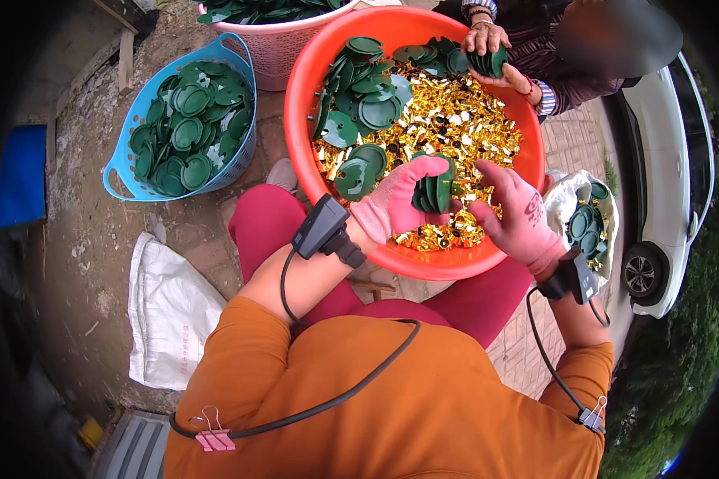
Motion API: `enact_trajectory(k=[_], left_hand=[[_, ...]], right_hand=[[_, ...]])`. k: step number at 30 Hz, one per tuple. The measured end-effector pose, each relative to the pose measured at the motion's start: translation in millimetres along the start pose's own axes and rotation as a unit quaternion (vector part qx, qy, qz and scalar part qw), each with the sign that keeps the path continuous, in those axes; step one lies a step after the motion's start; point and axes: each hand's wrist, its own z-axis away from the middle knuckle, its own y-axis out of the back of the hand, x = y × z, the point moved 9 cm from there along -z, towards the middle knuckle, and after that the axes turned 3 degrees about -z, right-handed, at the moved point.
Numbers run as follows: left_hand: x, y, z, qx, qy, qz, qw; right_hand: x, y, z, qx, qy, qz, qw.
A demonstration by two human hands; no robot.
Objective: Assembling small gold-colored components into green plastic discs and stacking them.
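A small stack of round green plastic discs (pixel 437 185) stands on edge in my left hand (pixel 393 196), gripped between the thumb and fingers of a pink glove. My right hand (pixel 526 214), gloved in pink too, is just right of the stack with its thumb and fingers spread and nothing seen between them. Both hands are over the near part of a big orange-red tub (pixel 297 120). Shiny gold pieces (pixel 455 120) fill much of it, with loose green discs (pixel 367 102) heaped on its left side.
Across the tub, another person's hands (pixel 489 40) hold more green discs. A blue basket (pixel 250 148) and a pink basket (pixel 273 60), both with discs, stand at left and back. White sacks (pixel 172 311) flank me; a white car (pixel 655 144) is at right.
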Motion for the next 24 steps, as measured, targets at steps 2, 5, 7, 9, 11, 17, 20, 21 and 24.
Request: enact_trajectory(k=[2, 5, 7, 9, 11, 17, 20, 21, 24], left_hand=[[-11, -5, -1, -0.049, 0.062, 0.055, 0.995], [-26, -11, 2, -0.141, 0.145, 0.068, 0.977], [-26, -9, -1, -0.133, 0.149, 0.081, 0.976], [-24, -8, 0, -0.112, 0.154, 0.104, 0.976], [-19, -11, 1, -0.119, 0.133, 0.090, 0.980], [46, -6, 12, 0.074, -0.170, -0.153, 0.971], [46, 0, 4, 0.091, -0.210, -0.299, 0.926], [42, 1, 0, 0.086, -0.206, -0.304, 0.926], [18, 5, -9, 0.083, -0.082, -0.237, 0.964]], right_hand=[[-32, -5, 1, -0.051, 0.194, 0.146, 0.969], [-25, -30, 3, -0.139, 0.278, 0.240, 0.920], [-25, -32, -4, -0.133, 0.295, 0.240, 0.915], [-21, -36, -14, -0.202, 0.270, 0.229, 0.913], [-13, -47, -21, -0.245, 0.238, 0.208, 0.916], [43, -68, -19, 0.025, -0.219, -0.349, 0.911], [55, -102, 4, 0.056, -0.391, -0.573, 0.718], [55, -104, 11, 0.061, -0.410, -0.589, 0.694], [64, -95, 32, 0.117, -0.407, -0.577, 0.699]])
